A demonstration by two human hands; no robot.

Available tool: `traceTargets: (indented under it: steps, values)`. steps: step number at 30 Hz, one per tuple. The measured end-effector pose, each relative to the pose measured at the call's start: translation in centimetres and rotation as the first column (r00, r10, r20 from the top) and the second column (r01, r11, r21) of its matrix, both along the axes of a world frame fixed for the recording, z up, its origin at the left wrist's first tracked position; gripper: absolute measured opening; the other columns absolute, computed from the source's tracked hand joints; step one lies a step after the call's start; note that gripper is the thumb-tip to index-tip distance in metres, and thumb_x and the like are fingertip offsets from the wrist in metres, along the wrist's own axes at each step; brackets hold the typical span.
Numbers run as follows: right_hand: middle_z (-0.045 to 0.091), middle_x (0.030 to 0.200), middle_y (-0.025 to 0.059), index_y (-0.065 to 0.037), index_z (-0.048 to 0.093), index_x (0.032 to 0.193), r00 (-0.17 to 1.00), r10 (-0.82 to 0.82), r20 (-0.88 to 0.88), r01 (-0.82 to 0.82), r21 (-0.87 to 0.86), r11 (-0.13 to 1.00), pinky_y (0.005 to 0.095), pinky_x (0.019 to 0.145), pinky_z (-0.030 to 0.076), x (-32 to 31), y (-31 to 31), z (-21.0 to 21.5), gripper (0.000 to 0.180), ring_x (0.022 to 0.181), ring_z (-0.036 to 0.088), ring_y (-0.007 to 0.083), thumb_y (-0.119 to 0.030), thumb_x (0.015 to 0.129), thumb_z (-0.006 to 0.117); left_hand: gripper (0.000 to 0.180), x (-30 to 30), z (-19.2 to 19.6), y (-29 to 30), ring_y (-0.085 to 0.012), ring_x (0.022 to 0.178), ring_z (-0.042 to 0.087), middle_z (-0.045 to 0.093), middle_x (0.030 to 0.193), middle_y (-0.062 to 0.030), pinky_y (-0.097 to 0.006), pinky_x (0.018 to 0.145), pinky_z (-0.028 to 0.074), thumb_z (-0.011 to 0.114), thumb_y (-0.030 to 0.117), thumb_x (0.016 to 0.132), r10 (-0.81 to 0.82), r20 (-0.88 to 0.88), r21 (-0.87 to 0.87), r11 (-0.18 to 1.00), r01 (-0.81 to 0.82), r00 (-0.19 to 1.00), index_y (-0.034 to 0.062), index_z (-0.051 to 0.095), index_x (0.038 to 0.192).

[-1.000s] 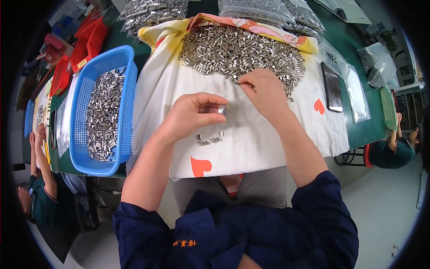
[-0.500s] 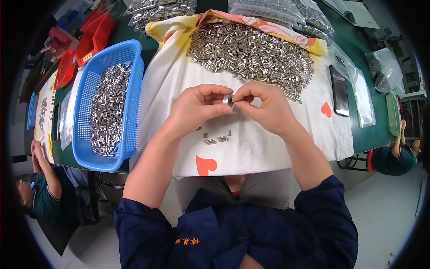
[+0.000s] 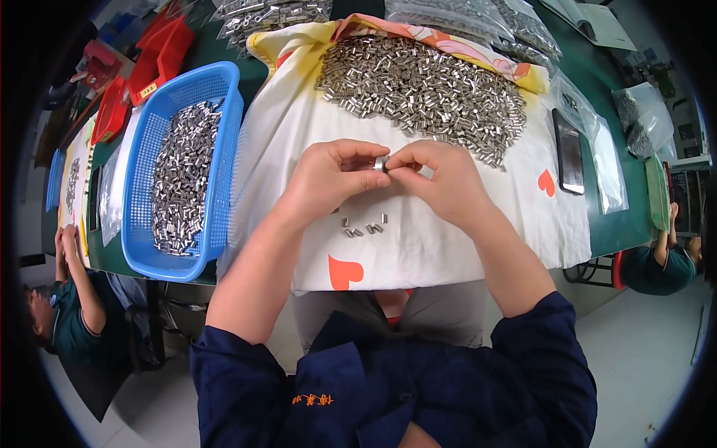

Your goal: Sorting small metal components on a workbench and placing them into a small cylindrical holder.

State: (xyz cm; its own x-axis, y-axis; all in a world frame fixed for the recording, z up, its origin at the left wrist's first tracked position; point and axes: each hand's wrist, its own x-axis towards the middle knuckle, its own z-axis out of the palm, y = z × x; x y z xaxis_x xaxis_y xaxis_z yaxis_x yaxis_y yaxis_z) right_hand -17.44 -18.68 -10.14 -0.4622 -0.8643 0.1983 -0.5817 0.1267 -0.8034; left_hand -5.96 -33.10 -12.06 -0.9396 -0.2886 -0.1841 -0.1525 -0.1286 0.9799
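In front of me, above the white cloth (image 3: 485,239), my left hand (image 3: 321,179) pinches a small round silver metal part (image 3: 380,162) between thumb and fingers. My right hand (image 3: 444,179) is closed in a pinch against the part's right side. Whatever its fingertips hold, if anything, is hidden. Below my hands lie several loose short metal sleeves (image 3: 374,228). Beyond them, a broad heap of similar silver sleeves (image 3: 426,89) spreads over the cloth.
To the left stands a blue basket (image 3: 140,160) partly filled with metal sleeves (image 3: 183,179). Red bins (image 3: 163,52) sit behind it. A phone (image 3: 567,153) lies at the right, and bags of metal parts (image 3: 272,15) line the back. People sit at both sides.
My right fingertips have closed in over the round metal part, and less of its face shows. The whole view has shifted slightly. The loose sleeves lie as before.
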Motion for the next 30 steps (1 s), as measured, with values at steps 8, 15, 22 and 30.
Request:
traceTargets:
  steps: [8,15,22,30]
  values:
    - [0.060,0.070,0.0039,-0.004,0.061,0.082,0.968,0.063,0.241,-0.092,0.110,0.990,0.0221,0.056,0.044,-1.6,0.1,0.0,0.014,0.061,0.054,0.0082,-0.013,0.071,0.063,0.032,0.1,0.7,0.2,-0.0048,0.073,0.054,0.059,0.080,-0.0006,-0.019,0.067,0.046,0.069,0.002,0.069,-0.101,0.079,0.031,0.995,0.098,0.992,-0.0012,0.060,0.099]
    - [0.059,0.076,0.0077,-0.007,0.063,0.079,0.901,-0.212,-0.379,0.213,-0.041,0.976,0.0365,0.070,0.042,-2.6,-1.2,-2.7,0.010,0.078,0.054,0.0260,-0.012,0.072,0.058,0.031,0.1,0.6,0.3,-0.0041,0.072,0.053,0.057,0.078,0.0002,-0.019,0.066,0.046,0.068,0.001,0.069,-0.148,0.052,0.048,0.988,0.146,0.988,-0.0003,0.060,0.099]
    - [0.057,0.076,0.0080,-0.007,0.061,0.075,0.886,-0.189,-0.424,0.273,0.146,0.951,0.0352,0.073,0.042,-2.3,-0.8,-2.2,0.007,0.081,0.053,0.0260,-0.012,0.071,0.059,0.031,0.1,0.4,0.1,-0.0043,0.072,0.053,0.058,0.079,-0.0001,-0.019,0.065,0.046,0.067,0.000,0.070,-0.153,0.041,0.075,0.986,0.150,0.987,-0.0008,0.059,0.100]
    - [0.061,0.076,0.0054,-0.004,0.062,0.082,0.970,-0.157,0.187,0.135,0.125,0.983,0.0264,0.064,0.045,-0.9,-0.3,0.1,0.011,0.069,0.056,0.0153,-0.009,0.072,0.059,0.034,0.0,0.2,-0.4,-0.0061,0.076,0.055,0.060,0.083,-0.0018,-0.019,0.069,0.046,0.067,0.002,0.071,-0.032,-0.031,0.069,0.997,0.034,0.999,-0.0012,0.057,0.103]
